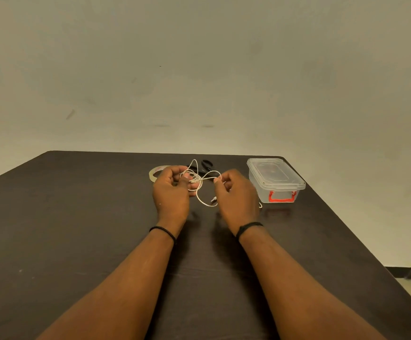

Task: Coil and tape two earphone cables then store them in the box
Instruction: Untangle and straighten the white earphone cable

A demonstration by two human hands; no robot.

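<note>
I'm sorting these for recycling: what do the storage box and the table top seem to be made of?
The storage box looks like clear, glossy plastic: the table shows through its walls, its lid is moulded with ridges, and its latch is red. The table top looks like dark brown wood or a wood-look laminate with a matt finish; the picture cannot settle which.

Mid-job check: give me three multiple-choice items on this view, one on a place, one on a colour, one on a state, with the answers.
1. Where is the box?
A. right of the right hand
B. left of the tape
C. on the floor

2. What colour is the box latch?
A. blue
B. red
C. green

3. What state is the cable in?
A. taped coil
B. inside the box
C. loose loops between both hands

Answers:
1 A, it sits on the table beyond that hand.
2 B, the latch is red.
3 C, the left hand and right hand hold untaped loops.
</note>
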